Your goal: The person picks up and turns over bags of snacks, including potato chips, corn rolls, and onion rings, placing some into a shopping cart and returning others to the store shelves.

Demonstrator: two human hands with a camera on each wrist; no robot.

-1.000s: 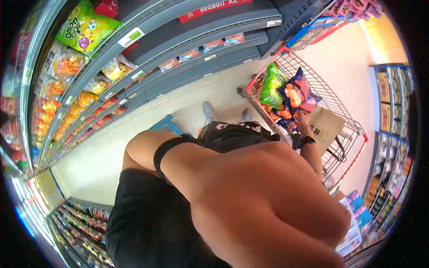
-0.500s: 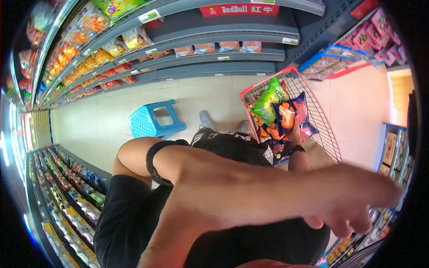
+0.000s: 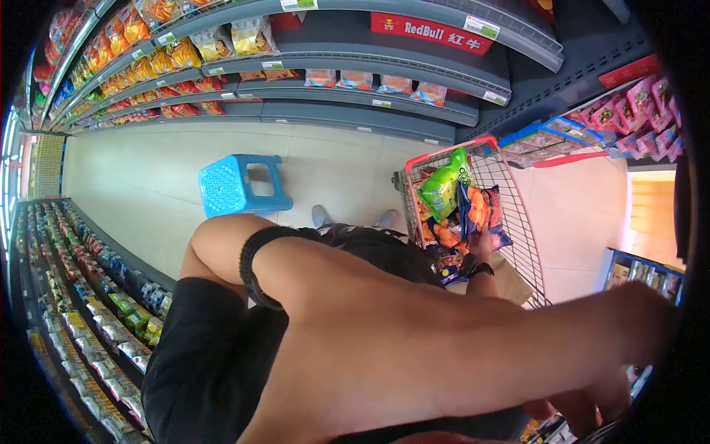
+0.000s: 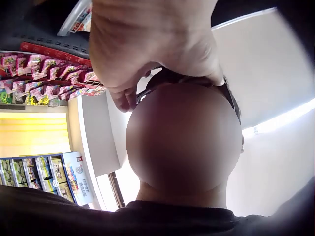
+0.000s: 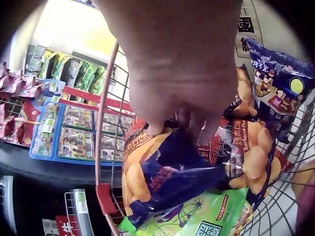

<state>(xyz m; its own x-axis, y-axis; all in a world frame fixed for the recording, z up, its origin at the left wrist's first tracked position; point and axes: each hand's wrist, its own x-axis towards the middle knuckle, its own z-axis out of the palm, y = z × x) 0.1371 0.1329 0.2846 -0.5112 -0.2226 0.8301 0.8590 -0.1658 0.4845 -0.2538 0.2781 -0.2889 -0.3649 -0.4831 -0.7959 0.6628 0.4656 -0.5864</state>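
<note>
In the head view my left hand (image 3: 592, 355) is raised close before the camera, its forearm crossing the picture. In the left wrist view its fingers (image 4: 125, 98) overlap the dark strap (image 4: 170, 77) round the wearer's head; I cannot tell whether they grip it. My right hand (image 3: 482, 243) reaches down into the shopping cart (image 3: 526, 214). Its fingertips pinch the edge of a dark blue bag of barbecue potato chips (image 5: 167, 172). Beneath and beside that bag lie a green snack bag (image 5: 202, 216), another barbecue chip bag (image 5: 253, 152) and a purple-blue bag (image 5: 280, 83).
A blue plastic stool (image 3: 225, 185) stands on the floor at left. Shelves of snack bags (image 3: 185, 55) run along the far side, with a RedBull sign (image 3: 433, 31). A brown paper bag (image 3: 510, 281) is in the cart. Pink packets (image 3: 636, 111) hang at right.
The view has swung, bringing the blue stool into full sight. My left hand has come into the head view at right. My right hand has moved further onto the chip bag, which stands more upright.
</note>
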